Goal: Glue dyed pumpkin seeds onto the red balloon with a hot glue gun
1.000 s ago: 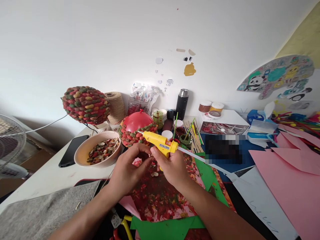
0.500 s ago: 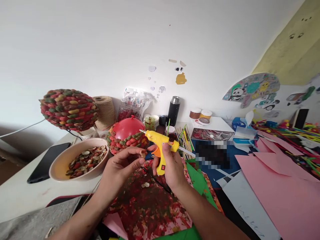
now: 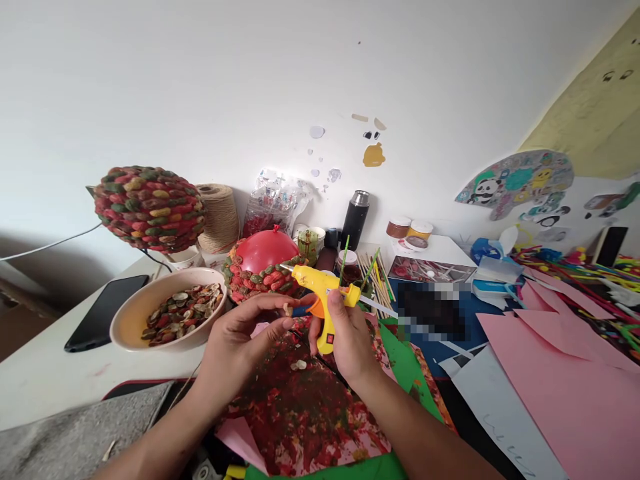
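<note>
My right hand (image 3: 351, 343) is wrapped around the handle of a yellow hot glue gun (image 3: 311, 280). The gun's nozzle points left, and a pale glue stick (image 3: 377, 306) comes out of its back. Between the thumb and fingers of my left hand (image 3: 231, 347) is a small nut shell (image 3: 289, 311), just below the nozzle and apart from it. Behind the gun sits a red balloon (image 3: 267, 253), its lower part ringed with painted nut shells. A pink bowl (image 3: 123, 327) of painted nut shells stands to the left of my left hand.
A ball covered in painted shells (image 3: 150, 210) stands at the back left, beside a twine spool (image 3: 220, 217). A black flask (image 3: 355, 220) and wooden sticks (image 3: 383, 283) are behind my hands. Paint-stained paper (image 3: 310, 413) lies beneath them; pink sheets (image 3: 565, 393) are at the right.
The whole scene has shifted slightly right in view as the head turned. Both hands keep their holds on the shell and the glue gun.
</note>
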Motion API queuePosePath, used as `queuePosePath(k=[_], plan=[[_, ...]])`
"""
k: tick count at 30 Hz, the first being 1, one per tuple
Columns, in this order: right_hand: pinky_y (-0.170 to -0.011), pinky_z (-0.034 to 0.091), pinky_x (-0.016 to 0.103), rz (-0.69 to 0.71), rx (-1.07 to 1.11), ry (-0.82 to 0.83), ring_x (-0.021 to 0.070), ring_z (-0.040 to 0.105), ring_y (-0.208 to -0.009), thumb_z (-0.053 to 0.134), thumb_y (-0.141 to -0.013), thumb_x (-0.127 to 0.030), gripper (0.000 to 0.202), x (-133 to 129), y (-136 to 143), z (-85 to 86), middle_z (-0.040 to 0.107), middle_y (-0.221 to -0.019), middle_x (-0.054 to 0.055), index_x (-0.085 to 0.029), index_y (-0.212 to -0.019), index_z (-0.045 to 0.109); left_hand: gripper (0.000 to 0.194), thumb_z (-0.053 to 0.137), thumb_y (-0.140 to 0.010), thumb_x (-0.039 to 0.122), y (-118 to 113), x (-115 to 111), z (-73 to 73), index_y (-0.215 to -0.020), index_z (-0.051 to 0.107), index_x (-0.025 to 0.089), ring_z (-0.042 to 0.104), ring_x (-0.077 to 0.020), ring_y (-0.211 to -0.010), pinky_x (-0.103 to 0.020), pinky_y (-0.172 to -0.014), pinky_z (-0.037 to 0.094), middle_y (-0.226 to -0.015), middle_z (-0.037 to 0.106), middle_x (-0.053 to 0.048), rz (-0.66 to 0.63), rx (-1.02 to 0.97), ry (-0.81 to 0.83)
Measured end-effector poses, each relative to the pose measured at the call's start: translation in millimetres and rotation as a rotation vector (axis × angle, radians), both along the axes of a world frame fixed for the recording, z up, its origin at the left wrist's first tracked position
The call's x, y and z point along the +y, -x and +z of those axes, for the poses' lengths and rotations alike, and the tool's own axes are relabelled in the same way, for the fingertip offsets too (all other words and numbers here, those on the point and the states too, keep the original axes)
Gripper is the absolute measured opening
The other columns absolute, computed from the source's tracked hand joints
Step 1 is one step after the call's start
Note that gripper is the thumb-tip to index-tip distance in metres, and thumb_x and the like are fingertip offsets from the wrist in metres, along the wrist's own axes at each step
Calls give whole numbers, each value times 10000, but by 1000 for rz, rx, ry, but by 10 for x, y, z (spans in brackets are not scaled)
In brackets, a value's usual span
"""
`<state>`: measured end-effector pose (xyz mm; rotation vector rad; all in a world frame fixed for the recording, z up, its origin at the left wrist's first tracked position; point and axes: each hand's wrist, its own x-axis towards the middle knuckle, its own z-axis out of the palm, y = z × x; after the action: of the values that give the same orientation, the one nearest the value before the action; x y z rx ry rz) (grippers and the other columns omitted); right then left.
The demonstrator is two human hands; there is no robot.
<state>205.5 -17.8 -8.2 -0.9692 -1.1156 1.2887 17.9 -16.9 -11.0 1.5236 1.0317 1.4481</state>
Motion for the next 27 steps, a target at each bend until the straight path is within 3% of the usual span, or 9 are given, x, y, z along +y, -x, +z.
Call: queuePosePath(k=[4,12,20,25,27], plan=[[-437,375,224,-25,-22,-12,107,523,-370,551,-860,-1057,975,13,-13,13,584,-510,-25,-121,-971,798,231,923,-904,447,-10,-5,-26,-1060,909,277,857,-320,-1058,-433,-1003,687,-1112,902,-93,-33,27,3],[-422,393,224,-6,-11,11,120,538,-391,565,-860,-1050,990,-9,5,5,610,-525,-12,-112,-1054,818,180,888,-934,379,-24,-35,-11,-1081,902,277,866,-284,-1068,-362,-984,677,-1173,909,-79,-76,85,-33],[-440,483,270,-96,-30,-31,159,557,-430,588,-885,-1017,909,1,27,-42,597,-537,-11,-158,-1002,859,112,901,-907,350,-128,-72,42,-942,900,243,860,-263,-835,-323,-792,695,-975,910,-89,-173,150,-62],[-534,527,300,-201,-70,-90,185,594,-536,572,-895,-1018,874,17,-17,6,620,-600,17,-191,-906,854,114,905,-904,310,-138,-100,29,-1012,934,288,873,-356,-1103,-441,-965,706,-1202,896,-140,-236,110,-55],[-519,499,292,-214,-57,-78,181,577,-527,571,-881,-1031,889,34,-38,22,584,-579,2,-185,-901,843,113,893,-917,295,-165,-133,13,-1021,937,294,875,-360,-1090,-461,-968,706,-1185,898,-143,-278,101,-51]])
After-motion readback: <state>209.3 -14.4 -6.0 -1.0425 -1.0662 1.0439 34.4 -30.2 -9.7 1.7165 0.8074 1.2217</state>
